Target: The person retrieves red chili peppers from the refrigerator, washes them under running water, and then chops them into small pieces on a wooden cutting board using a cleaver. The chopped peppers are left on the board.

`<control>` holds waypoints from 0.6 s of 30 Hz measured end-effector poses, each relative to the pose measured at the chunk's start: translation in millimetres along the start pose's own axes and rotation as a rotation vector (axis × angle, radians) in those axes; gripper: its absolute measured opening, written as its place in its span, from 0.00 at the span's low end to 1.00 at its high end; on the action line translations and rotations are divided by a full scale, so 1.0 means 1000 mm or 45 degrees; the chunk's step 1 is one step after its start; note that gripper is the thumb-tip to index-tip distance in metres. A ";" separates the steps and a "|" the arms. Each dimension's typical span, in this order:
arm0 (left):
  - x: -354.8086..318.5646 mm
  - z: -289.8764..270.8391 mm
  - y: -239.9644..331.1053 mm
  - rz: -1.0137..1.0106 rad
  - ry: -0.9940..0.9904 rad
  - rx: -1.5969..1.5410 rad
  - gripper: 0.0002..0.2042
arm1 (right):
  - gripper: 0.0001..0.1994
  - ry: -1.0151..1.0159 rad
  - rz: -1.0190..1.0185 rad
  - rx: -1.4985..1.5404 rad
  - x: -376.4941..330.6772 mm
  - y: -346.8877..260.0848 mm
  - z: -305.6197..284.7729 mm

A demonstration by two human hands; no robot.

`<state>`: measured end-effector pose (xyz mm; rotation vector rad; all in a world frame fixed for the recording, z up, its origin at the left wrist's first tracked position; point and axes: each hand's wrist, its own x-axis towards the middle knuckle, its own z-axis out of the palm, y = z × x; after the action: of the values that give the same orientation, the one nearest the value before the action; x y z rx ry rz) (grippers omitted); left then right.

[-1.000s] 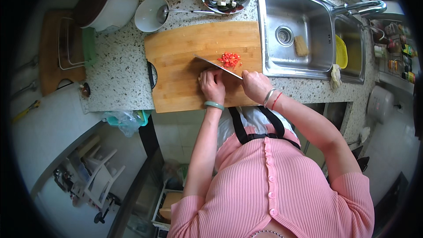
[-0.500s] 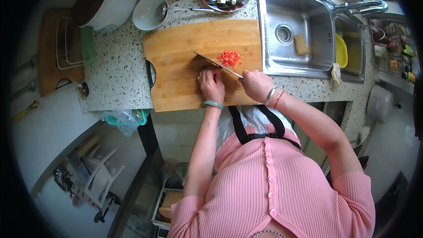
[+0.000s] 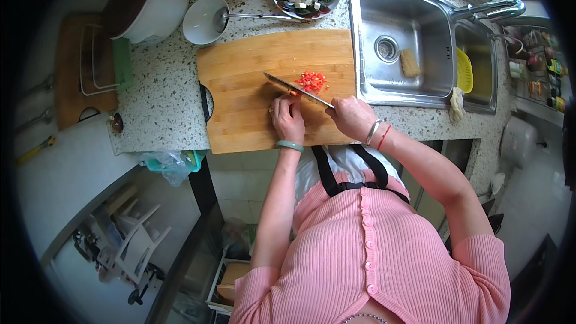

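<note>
Gripping the knife (image 3: pixel 298 90) handle, the right hand (image 3: pixel 351 117) is laying its blade slantwise over the wooden cutting board (image 3: pixel 252 66) on the speckled worktop (image 3: pixel 159 105), beside chopped red pepper (image 3: pixel 312 80). The left hand (image 3: pixel 288 119) is resting curled on the board, its fingers pinching a small piece by the blade.

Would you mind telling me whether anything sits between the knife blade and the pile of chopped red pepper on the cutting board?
Nothing visible does. The knife, held in the right hand, lies right along the near edge of the chopped red pepper on the bamboo cutting board. The left hand rests on the near side of the blade, away from the pile.
</note>
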<state>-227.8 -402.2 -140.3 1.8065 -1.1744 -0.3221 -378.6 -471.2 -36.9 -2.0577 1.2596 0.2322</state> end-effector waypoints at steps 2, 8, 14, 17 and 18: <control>-0.001 0.000 -0.001 0.022 0.004 0.021 0.03 | 0.15 -0.050 0.023 -0.006 -0.001 -0.002 -0.002; 0.000 0.000 0.000 0.050 -0.034 0.041 0.04 | 0.14 -0.136 0.037 0.027 0.007 -0.003 -0.001; 0.004 -0.003 -0.002 0.107 -0.047 0.029 0.05 | 0.13 -0.080 0.052 0.038 0.016 0.004 0.016; 0.003 -0.006 -0.003 0.097 -0.050 0.029 0.05 | 0.14 -0.027 -0.016 -0.032 0.015 0.005 0.010; 0.003 -0.006 0.000 0.080 -0.056 0.044 0.04 | 0.14 0.003 -0.046 -0.061 0.012 0.005 0.008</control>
<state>-222.3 -400.9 -136.6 1.7958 -1.2721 -0.3084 -375.2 -475.9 -51.1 -2.1200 1.2281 0.2459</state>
